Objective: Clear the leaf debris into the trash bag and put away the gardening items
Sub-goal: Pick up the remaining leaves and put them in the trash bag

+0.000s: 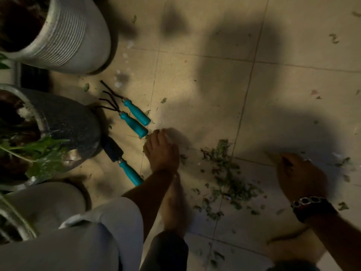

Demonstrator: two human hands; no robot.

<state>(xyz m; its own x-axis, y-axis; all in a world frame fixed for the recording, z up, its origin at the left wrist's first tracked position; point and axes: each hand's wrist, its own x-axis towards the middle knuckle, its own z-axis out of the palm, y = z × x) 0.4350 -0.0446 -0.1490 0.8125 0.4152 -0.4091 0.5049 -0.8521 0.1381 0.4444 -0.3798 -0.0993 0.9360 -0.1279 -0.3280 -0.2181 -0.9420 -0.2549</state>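
A pile of green leaf debris (228,178) lies on the beige tiled floor between my hands. My left hand (161,151) rests fingertips-down on the floor beside a few leaf bits, just right of the tools. My right hand (298,177), with a dark bracelet at the wrist, is held low over the floor at the right of the pile and is blurred. Two teal-handled hand rakes (134,118) lie side by side, with a teal-handled trowel (125,165) below them. No trash bag is in view.
Three plant pots crowd the left side: a white ribbed pot (74,36), a dark speckled pot (68,124) and a pale pot (48,202). My bare foot (173,208) stands under my left forearm. Stray leaf bits (334,39) are scattered over the right-hand tiles.
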